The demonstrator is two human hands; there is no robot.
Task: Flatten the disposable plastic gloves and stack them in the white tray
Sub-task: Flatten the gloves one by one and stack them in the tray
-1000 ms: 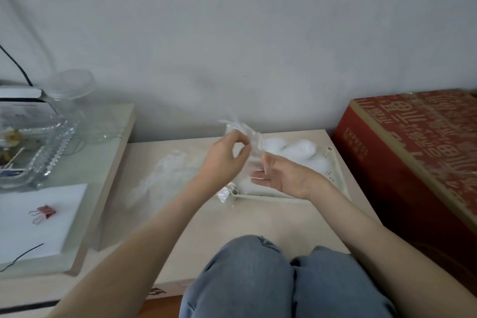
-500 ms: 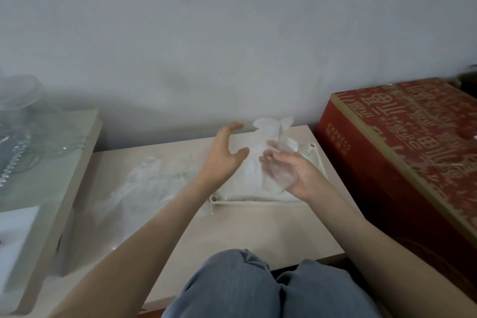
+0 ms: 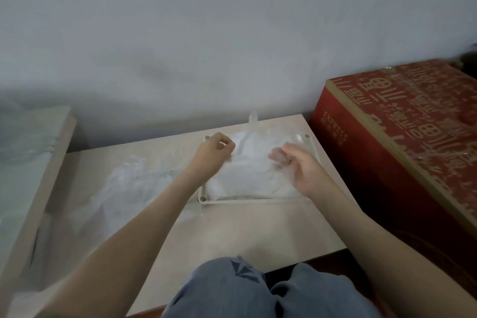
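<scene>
Behind everything is a plain pale wall, and in front of it is a light wooden table. The white tray sits at the far right corner of the table. A thin, see-through glove is spread over the tray, on top of more flat plastic. One finger of the glove sticks up near the tray's far edge.

The left hand is over the tray's far left corner. Its fingers are bent in and pinch the left side of the glove. The right hand is over the right side of the tray, palm turned up, fingers curled a little. Some plastic lies across its fingertips, but they are blurry, so I cannot tell if it holds the glove.

More loose gloves lie in a heap near the left side of the table. A big red box stands just beside the table's right edge. Two knees in blue jeans are at the table's near edge.
</scene>
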